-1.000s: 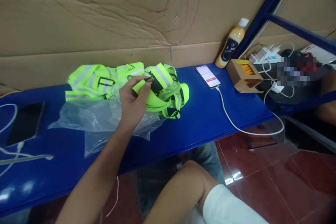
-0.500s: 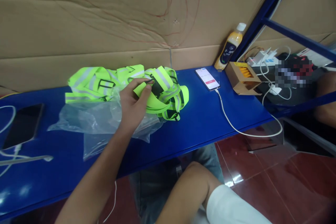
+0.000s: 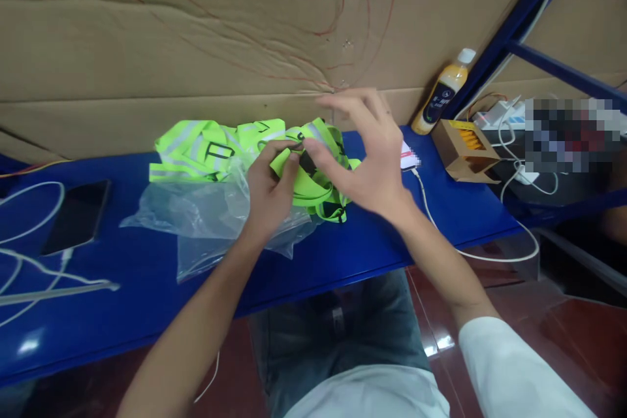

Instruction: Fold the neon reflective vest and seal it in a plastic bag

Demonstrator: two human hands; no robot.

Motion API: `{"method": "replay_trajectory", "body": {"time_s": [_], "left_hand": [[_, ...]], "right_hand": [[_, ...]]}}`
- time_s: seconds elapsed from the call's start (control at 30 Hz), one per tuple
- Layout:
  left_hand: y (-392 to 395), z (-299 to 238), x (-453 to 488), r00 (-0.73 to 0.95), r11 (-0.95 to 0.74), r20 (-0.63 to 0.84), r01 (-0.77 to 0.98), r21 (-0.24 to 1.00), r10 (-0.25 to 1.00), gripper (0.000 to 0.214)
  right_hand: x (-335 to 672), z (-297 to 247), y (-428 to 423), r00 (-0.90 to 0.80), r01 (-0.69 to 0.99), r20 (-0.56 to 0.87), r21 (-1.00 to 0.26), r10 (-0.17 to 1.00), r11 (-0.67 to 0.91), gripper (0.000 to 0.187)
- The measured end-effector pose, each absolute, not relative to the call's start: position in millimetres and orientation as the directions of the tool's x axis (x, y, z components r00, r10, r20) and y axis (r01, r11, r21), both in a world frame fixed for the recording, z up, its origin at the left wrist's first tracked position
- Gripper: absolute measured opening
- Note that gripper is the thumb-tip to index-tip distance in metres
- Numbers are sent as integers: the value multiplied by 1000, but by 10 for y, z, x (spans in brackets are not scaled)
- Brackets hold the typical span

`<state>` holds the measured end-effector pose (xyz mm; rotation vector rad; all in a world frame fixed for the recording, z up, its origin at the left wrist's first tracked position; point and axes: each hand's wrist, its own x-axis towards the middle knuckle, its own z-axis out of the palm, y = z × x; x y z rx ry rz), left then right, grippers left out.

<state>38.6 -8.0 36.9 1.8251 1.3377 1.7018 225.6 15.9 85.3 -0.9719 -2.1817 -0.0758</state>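
A heap of neon yellow-green reflective straps [image 3: 189, 140] with grey stripes and black buckles [image 3: 219, 152] lies along the back of the blue table. My left hand [image 3: 270, 188] pinches one strap near a small dark piece at its end, thumb against forefinger. Over the right end of the heap is my right hand [image 3: 376, 160], fingers spread and holding nothing. Its thumb tip comes close to the left fingertips; whether they touch I cannot tell. A clear plastic bag [image 3: 196, 209] lies crumpled in front of the straps, partly beneath my left forearm.
On the left lie a dark phone [image 3: 78, 217] and white cables [image 3: 63, 274]. A lit phone [image 3: 408, 155] is half hidden behind my right hand. Farther right stand an orange drink bottle [image 3: 443, 91] and an open cardboard box [image 3: 460, 160], beside a blue metal frame [image 3: 519, 26].
My right hand has risen from my lap to the straps, with its fingers spread. My left hand keeps its pinch on the strap. The camera view has shifted slightly.
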Motion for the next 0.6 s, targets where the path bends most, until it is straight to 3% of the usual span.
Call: {"method": "replay_trajectory", "body": {"time_s": [0.13,0.33,0.6], "left_hand": [[-119,383,412,-105,-543,628,407,735,771,26],[-128,345,370,-24,-528,610,474,705,792,34],[-173,409,362,54,-540,724,705,460,688,33]], "right_hand": [[2339,627,411,-444,519,713,-289,543,804,61],[2440,367,532,-389,412,746,-384,541,826,51],[2490,483,515,-164,254,750,-596,641,762,39]]}}
